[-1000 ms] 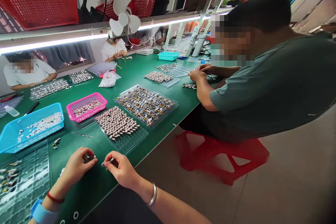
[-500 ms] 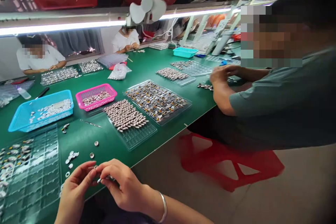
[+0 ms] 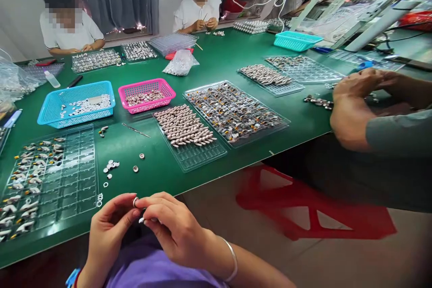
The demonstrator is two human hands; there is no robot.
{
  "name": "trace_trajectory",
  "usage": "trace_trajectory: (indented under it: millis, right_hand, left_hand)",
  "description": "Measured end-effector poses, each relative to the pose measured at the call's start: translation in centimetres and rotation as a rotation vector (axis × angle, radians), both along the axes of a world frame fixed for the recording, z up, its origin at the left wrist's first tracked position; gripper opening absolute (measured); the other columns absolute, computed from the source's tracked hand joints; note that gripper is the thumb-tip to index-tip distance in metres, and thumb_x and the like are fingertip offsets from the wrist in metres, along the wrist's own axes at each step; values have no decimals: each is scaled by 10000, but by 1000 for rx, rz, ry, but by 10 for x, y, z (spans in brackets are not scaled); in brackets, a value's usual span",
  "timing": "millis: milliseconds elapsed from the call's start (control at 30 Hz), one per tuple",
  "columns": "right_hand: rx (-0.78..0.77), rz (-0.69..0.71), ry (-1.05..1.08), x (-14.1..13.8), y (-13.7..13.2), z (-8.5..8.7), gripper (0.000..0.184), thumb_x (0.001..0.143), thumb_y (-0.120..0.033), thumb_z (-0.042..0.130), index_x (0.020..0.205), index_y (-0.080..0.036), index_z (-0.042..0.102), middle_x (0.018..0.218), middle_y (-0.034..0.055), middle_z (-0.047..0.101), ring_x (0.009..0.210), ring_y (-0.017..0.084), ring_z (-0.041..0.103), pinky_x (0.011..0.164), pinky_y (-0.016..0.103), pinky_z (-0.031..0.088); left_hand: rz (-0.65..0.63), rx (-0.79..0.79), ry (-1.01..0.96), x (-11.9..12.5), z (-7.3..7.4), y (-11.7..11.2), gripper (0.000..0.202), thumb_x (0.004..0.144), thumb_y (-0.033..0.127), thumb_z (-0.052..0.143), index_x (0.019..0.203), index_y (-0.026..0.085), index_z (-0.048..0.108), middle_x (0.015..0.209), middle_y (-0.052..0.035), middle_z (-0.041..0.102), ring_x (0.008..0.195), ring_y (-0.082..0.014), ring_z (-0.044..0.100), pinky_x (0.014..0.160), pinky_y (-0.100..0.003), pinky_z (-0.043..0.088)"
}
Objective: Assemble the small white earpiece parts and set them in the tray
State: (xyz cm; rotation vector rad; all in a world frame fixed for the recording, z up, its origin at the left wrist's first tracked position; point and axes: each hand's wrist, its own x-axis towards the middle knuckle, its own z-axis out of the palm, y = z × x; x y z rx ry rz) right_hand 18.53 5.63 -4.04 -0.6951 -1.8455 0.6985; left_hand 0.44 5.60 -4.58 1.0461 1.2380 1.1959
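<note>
Just over the table's front edge, my left hand (image 3: 113, 222) pinches a small round ring-like part (image 3: 135, 201) between thumb and fingers. My right hand (image 3: 180, 227) touches that part with its fingertips and also grips a small piece with a white end (image 3: 141, 220), mostly hidden by the fingers. Beyond my hands lie two small round metallic cups (image 3: 135, 169), several white discs (image 3: 110, 166) and a few white rings (image 3: 99, 200). A clear compartment tray (image 3: 79, 162) to the left is partly filled with small white-and-orange assembled parts (image 3: 33, 180).
A blue basket (image 3: 43, 117) and a pink basket (image 3: 168, 94) hold small parts. A thin metal tool (image 3: 135, 130) lies near a tray of pinkish-beige parts (image 3: 185, 126) and another filled tray (image 3: 236, 110). A co-worker's hands (image 3: 354, 99) are at the right, above a red stool (image 3: 313, 211).
The view has tilted down and shifted left, so the table and hands appear farther right. Both hands keep their hold on the small parts, with little visible change.
</note>
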Motion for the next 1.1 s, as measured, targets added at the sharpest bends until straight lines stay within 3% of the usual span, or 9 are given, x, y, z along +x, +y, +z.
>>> trace_trajectory:
  millis: [200, 367, 533, 767, 867, 1100]
  right_hand:
    - [45, 22, 48, 0, -1, 3, 128, 925, -88, 498, 992, -187, 544, 1030, 132, 723, 950, 186, 668, 855, 324, 565]
    - [-54, 60, 126, 0, -3, 6, 124, 903, -70, 520, 956, -180, 545, 1048, 137, 717, 1008, 176, 664, 871, 295, 556]
    - [22, 67, 88, 1, -2, 5, 115, 903, -70, 514, 940, -175, 540, 1032, 142, 719, 995, 179, 667, 896, 309, 544]
    - [20, 80, 50, 1, 3, 3, 96, 926, -101, 488, 905, -181, 535, 930, 112, 715, 925, 179, 661, 858, 315, 549]
    - [-73, 78, 47, 1, 3, 3, 78, 928, -128, 500, 899, -178, 551, 900, 98, 702, 877, 175, 648, 823, 306, 537]
    - [-457, 31, 148, 1, 11, 6, 74, 842, -209, 631, 786, -168, 606, 737, 5, 600, 656, 110, 534, 625, 221, 447]
  left_hand:
    - [-5, -7, -80, -2, 1, -6, 135, 700, 267, 834, 814, 232, 772, 801, -12, 793, 706, -157, 739, 673, -200, 610]
    - [21, -35, -82, -3, 0, -9, 263, 657, 232, 859, 908, 257, 783, 891, -34, 804, 797, -187, 755, 716, -215, 614]
    - [-42, 10, 24, -5, 1, -3, 227, 676, 286, 839, 896, 247, 802, 1038, -62, 766, 847, -194, 740, 716, -204, 605]
    - [-80, 58, 233, -8, 7, -5, 214, 705, 285, 810, 916, 256, 793, 792, -29, 792, 677, -169, 743, 627, -180, 600]
    - [-73, 80, 276, -7, 9, -7, 176, 686, 272, 818, 860, 256, 797, 790, -24, 801, 669, -172, 753, 633, -167, 599]
    - [-3, 83, 235, 0, 11, -13, 193, 632, 218, 845, 809, 274, 794, 754, 4, 800, 649, -161, 756, 626, -145, 593]
